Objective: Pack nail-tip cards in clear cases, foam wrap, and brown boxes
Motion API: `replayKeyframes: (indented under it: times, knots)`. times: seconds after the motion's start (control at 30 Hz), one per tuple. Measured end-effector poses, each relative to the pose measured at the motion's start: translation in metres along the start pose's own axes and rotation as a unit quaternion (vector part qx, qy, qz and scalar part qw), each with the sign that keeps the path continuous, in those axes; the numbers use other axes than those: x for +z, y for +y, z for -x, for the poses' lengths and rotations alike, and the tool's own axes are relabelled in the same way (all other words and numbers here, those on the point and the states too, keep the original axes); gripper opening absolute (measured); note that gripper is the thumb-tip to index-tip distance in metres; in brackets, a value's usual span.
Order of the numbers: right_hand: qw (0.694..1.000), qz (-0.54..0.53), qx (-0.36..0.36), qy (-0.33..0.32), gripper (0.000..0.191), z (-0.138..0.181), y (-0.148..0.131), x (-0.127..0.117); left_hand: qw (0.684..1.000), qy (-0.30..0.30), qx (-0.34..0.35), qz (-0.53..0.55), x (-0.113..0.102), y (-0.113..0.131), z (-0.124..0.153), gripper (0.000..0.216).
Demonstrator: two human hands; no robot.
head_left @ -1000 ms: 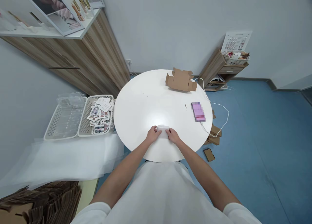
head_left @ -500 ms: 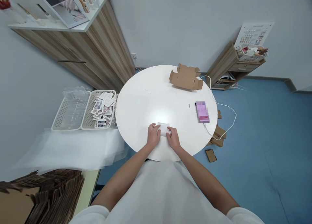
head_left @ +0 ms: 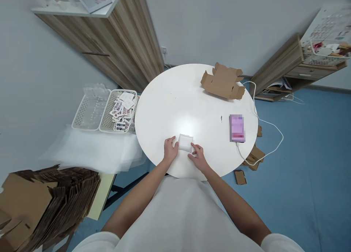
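Observation:
A small, flat, whitish rectangular packet [head_left: 185,142] that looks wrapped in translucent sheet lies on the white oval table [head_left: 161,109] near its front edge. My left hand [head_left: 170,150] rests at the packet's left side, thumb and fingers apart, with the thumb close to the edge. On the other side, my right hand [head_left: 199,158] has its index fingertip at the packet's right edge, and its thumb is spread away. Neither hand is closed around the packet. What is inside the packet cannot be made out.
An unfolded brown cardboard box [head_left: 223,82] lies at the table's back right. Nearer is a phone [head_left: 237,128] with a white cable [head_left: 270,123]. On the left stand baskets, one holding printed cards [head_left: 123,111], translucent sheets [head_left: 93,149] and stacked cardboard [head_left: 71,193]. Cardboard pieces [head_left: 240,177] lie on the floor.
The fingers of both hands have come off the top of the packet and spread apart, so more of it shows. My right hand has drawn slightly back. The camera view has shifted.

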State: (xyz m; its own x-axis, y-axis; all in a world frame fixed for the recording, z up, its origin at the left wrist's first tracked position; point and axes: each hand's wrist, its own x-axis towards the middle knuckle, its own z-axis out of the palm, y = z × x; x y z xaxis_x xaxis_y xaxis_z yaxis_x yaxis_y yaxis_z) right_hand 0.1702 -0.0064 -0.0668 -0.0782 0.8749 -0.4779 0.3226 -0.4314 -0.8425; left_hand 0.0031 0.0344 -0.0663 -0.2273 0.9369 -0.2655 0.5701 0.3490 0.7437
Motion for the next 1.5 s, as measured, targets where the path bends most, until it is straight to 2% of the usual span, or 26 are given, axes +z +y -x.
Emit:
replayKeyframes:
  times: [0.17, 0.27, 0.37, 0.47, 0.73, 0.93, 1.2, 1.5]
  knots:
    - [0.998, -0.055, 0.04, -0.006, 0.053, -0.002, -0.006, -0.009, 0.996, -0.088, -0.015, 0.031, -0.003, -0.005, 0.0, 0.033]
    - [0.997, -0.069, 0.046, 0.003, 0.05, -0.011, -0.011, -0.005, 0.993, -0.105, -0.011, 0.058, -0.001, -0.007, -0.001, 0.029]
    - [0.995, -0.083, 0.056, 0.009, 0.052, -0.022, -0.022, 0.006, 0.991, -0.087, -0.021, 0.096, -0.006, -0.012, -0.008, 0.027]
    - [0.994, -0.095, 0.061, -0.007, 0.053, -0.035, -0.041, 0.026, 0.992, -0.062, -0.021, 0.112, -0.024, -0.022, -0.023, 0.022]
    - [0.993, -0.111, 0.043, -0.015, 0.05, -0.085, -0.1, 0.114, 0.995, 0.005, 0.009, 0.097, -0.094, -0.065, -0.081, 0.032]
    - [0.993, -0.116, 0.021, -0.015, 0.054, -0.113, -0.127, 0.16, 0.998, 0.04, 0.009, 0.053, -0.12, -0.081, -0.107, 0.045]
    - [0.996, -0.094, -0.002, -0.008, 0.06, -0.137, -0.142, 0.184, 0.996, 0.031, 0.054, 0.07, -0.134, -0.088, -0.12, 0.058]
    - [0.995, -0.096, -0.015, 0.003, 0.058, -0.138, -0.139, 0.188, 0.994, 0.017, 0.088, 0.069, -0.132, -0.097, -0.118, 0.064]
